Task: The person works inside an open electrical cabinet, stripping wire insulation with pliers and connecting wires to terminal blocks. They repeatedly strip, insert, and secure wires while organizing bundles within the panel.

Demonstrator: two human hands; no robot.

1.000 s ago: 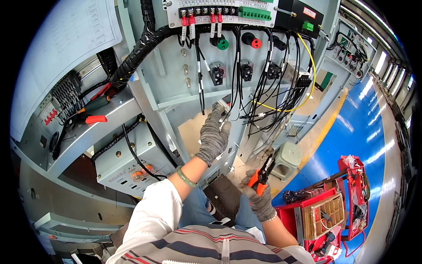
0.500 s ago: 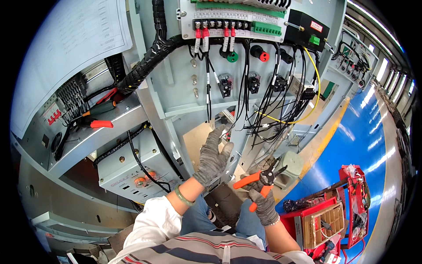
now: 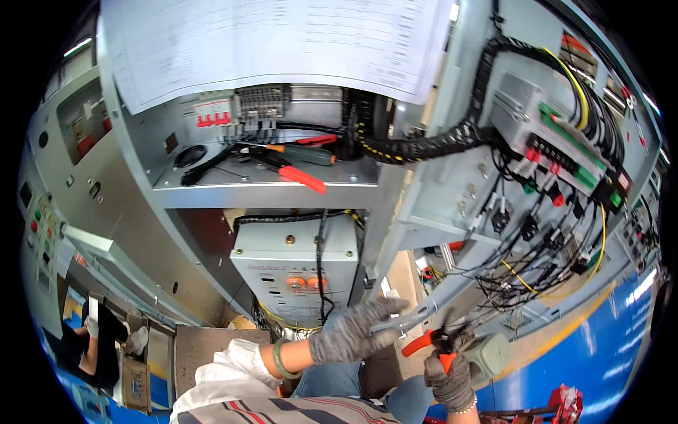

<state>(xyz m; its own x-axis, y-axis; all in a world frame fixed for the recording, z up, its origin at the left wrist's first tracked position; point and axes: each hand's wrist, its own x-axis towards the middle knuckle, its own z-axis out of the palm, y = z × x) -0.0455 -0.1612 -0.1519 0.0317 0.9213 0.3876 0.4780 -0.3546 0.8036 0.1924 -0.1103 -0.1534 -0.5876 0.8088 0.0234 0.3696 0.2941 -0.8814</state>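
Note:
In a grey knit glove, my left hand (image 3: 352, 332) reaches across above my knees, fingers stretched out and apart from any object. My right hand (image 3: 450, 383), gloved too, is closed around wire strippers (image 3: 443, 342) with orange handles and a dark head, the jaws pointing up and away. Beyond them loose black wires (image 3: 505, 283) hang from the open cabinet door. A black-wrapped wire harness (image 3: 431, 146) runs to a terminal module (image 3: 558, 138) with green connectors.
A large printed sheet (image 3: 282, 46) hangs over a metal shelf (image 3: 268, 196) holding red-handled pliers (image 3: 302, 179) and a screwdriver (image 3: 311, 154). Below is a grey box (image 3: 300, 261) with orange round parts. At the lower left another person (image 3: 99, 346) sits near a cardboard box (image 3: 135, 385).
The view has swung left, so the shelf and sheet now fill the middle and the door wiring sits at the right. My right hand still grips the wire strippers; my left remains empty.

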